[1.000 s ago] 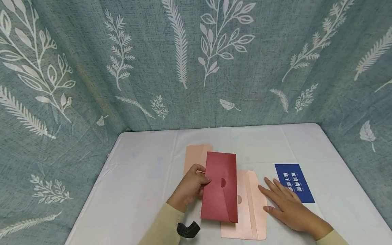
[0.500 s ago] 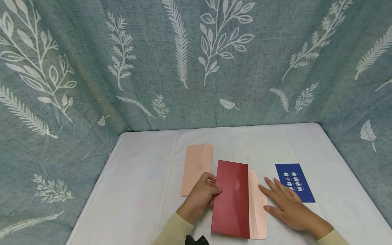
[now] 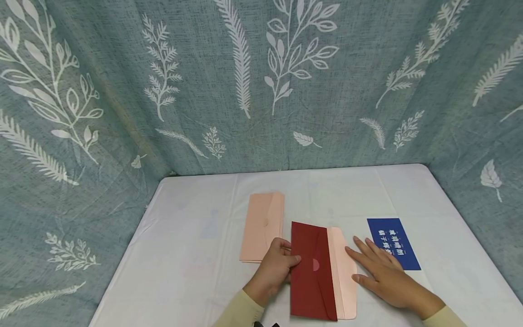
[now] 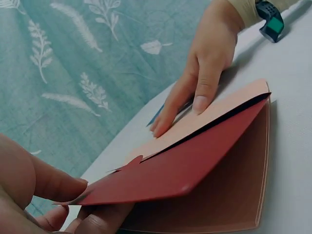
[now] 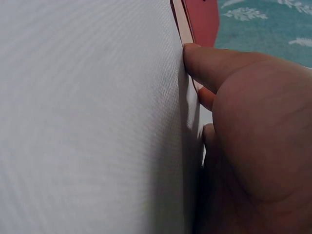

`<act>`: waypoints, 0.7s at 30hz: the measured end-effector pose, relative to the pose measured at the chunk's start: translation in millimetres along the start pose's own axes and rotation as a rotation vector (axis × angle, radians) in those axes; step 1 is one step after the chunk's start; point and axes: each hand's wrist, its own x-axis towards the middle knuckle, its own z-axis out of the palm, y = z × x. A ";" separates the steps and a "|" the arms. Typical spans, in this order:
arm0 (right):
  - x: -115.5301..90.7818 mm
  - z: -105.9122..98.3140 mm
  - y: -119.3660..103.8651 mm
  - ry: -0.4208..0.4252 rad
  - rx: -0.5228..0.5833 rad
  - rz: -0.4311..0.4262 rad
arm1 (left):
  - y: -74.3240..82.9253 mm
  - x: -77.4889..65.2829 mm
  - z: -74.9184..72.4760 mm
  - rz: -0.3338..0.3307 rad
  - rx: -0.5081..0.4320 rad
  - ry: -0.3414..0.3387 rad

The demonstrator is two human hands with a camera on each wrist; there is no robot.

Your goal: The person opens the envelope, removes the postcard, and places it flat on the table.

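My left hand [image 3: 273, 269] pinches the left edge of a red envelope [image 3: 312, 286], thumb on top and fingers beneath. The envelope overlaps a pale pink envelope [image 3: 346, 290], whose flap side shows along the right. In the left wrist view the red envelope [image 4: 170, 175] slants, its held side raised above the pink one. My right hand [image 3: 384, 278] lies with fingers spread and extended, thumb and index fingertips on the pink envelope's right edge. Its other fingers overlap the lower left of a blue card [image 3: 408, 260] with white characters.
A small stack of pink envelopes [image 3: 261, 222] lies behind my left hand on the white-covered table [image 3: 175, 272]. A green curtain with white leaf patterns [image 3: 261, 136] stands around the back and sides.
My left hand has moved right and toward me with the red envelope, lowering it over the pink envelope. The pink stack is now more exposed. My right hand has stayed in place.
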 end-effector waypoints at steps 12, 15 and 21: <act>0.5 1.0 1.5 -0.004 0.001 -0.004 | 8.2 -9.9 -2.2 -0.018 0.089 0.029; 0.6 0.0 1.2 -0.005 0.006 0.002 | 13.9 -15.7 -6.0 -0.007 0.153 0.016; 1.1 0.8 1.7 -0.007 0.009 0.010 | 23.1 -23.5 -14.5 0.025 0.316 -0.010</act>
